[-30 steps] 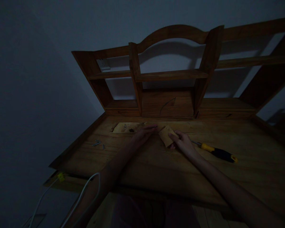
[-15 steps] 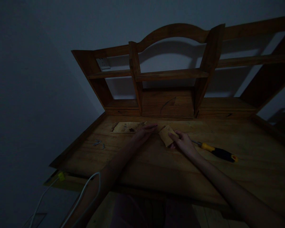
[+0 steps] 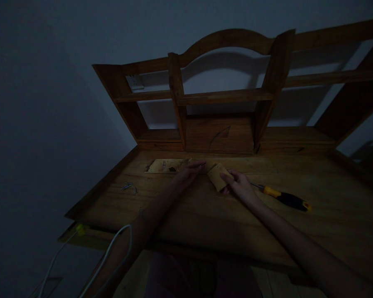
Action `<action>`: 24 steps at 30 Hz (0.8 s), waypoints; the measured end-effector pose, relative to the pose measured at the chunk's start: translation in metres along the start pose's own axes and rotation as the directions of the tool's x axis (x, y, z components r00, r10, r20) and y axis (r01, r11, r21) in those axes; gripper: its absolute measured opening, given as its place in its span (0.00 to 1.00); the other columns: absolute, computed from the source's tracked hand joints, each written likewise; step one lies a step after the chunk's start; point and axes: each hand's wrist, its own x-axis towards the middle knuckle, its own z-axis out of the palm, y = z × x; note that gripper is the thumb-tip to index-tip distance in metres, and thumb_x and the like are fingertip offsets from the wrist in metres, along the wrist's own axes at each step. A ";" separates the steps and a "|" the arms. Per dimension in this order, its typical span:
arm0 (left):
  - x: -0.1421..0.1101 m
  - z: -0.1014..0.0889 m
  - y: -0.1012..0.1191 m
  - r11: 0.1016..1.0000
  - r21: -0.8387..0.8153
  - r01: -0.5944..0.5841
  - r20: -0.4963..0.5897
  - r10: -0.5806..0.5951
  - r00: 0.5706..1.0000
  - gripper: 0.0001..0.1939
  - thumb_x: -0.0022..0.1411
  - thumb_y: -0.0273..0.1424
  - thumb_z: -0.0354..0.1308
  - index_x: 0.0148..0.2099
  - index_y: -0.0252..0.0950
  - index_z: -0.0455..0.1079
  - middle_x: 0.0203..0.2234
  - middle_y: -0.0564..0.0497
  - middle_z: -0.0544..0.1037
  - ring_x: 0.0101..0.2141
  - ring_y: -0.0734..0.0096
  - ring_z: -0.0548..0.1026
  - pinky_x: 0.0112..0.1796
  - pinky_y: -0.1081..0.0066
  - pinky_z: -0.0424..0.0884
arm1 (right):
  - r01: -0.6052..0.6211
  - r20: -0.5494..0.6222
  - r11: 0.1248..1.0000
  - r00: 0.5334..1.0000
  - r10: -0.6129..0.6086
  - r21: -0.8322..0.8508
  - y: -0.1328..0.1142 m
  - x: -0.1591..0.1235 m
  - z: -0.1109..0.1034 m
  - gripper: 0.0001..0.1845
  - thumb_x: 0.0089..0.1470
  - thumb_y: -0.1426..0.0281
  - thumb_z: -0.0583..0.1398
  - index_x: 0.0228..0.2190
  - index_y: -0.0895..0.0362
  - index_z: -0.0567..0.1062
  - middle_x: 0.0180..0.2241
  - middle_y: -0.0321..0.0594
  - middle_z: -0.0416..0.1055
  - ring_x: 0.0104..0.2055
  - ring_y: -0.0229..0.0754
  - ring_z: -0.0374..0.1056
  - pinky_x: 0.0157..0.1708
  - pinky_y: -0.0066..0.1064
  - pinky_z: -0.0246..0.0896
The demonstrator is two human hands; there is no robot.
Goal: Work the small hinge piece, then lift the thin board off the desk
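My right hand (image 3: 238, 184) grips a small, pale wooden piece (image 3: 218, 178) by its right side, thumb on top. The piece is tilted above the desktop and small dark marks show near its upper edge. To its left is my left hand (image 3: 189, 171), fingertips pinched together near the piece and apart from it. Something tiny may be between them, too dark to name. Right of my right hand lies a screwdriver (image 3: 281, 196) with a yellow and black handle. Several loose screws (image 3: 129, 187) rest on the desktop at the left.
A wooden shelf unit (image 3: 224, 99) stands along the back of the desk (image 3: 205, 223). Behind my left hand is a rough, pale patch (image 3: 164, 165) in the desktop. A white cable (image 3: 113, 244) hangs by my left forearm. A wall socket (image 3: 134, 82) shows behind the shelf.
My left fingertips have shifted very slightly. The wooden piece in my right hand has tilted or moved a little to the left.
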 end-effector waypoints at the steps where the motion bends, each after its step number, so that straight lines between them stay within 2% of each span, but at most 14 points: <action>1: 0.000 0.000 0.000 1.000 -0.001 -0.001 -0.003 0.001 1.000 0.15 0.54 0.19 0.65 0.45 0.31 0.79 0.49 0.43 0.76 0.53 0.68 0.72 0.61 0.70 0.58 | 0.005 0.003 1.000 1.000 -0.005 0.000 0.001 0.000 0.000 0.16 0.57 0.58 0.59 0.37 0.59 0.71 0.19 0.39 0.71 0.21 0.44 0.69 0.22 0.29 0.62; 15: -0.001 0.006 0.003 0.998 -0.057 0.013 -0.001 -0.013 1.000 0.17 0.51 0.14 0.61 0.44 0.30 0.79 0.47 0.44 0.77 0.49 0.70 0.74 0.59 0.72 0.61 | 0.001 0.008 1.000 1.000 -0.001 0.016 0.000 0.000 0.001 0.22 0.57 0.51 0.59 0.37 0.59 0.70 0.19 0.39 0.70 0.21 0.45 0.69 0.22 0.29 0.63; 24: 0.000 0.001 -0.001 0.999 -0.048 -0.014 -0.028 0.012 1.000 0.16 0.53 0.17 0.65 0.45 0.31 0.78 0.46 0.45 0.77 0.47 0.72 0.74 0.58 0.71 0.62 | 0.024 0.011 1.000 1.000 -0.024 0.008 0.001 0.000 0.000 0.19 0.58 0.54 0.58 0.36 0.59 0.70 0.19 0.38 0.70 0.21 0.43 0.69 0.21 0.28 0.62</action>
